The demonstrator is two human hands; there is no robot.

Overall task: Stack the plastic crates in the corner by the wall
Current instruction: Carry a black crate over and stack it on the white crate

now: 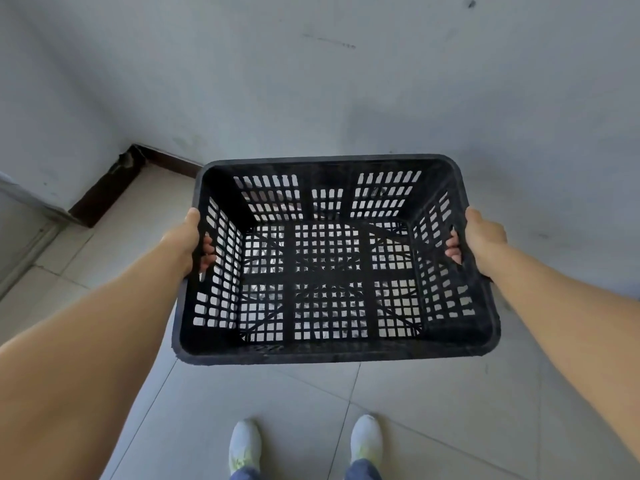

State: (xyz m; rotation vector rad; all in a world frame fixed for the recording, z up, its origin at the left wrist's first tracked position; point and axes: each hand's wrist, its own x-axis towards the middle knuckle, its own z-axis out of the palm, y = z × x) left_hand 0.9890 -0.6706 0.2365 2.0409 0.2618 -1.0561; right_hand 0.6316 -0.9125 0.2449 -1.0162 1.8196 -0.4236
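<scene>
Two hands, the left hand (194, 240) and right hand (479, 239), grip the side handles of an empty black crate (332, 351), fingers curled through the slots, holding it above the tiled floor (277, 410), apparently just short of the wall (346, 81) corner.

floor (433, 410): pale tiles | on it: two white shoes (245, 445) (toes toward wall)
</scene>
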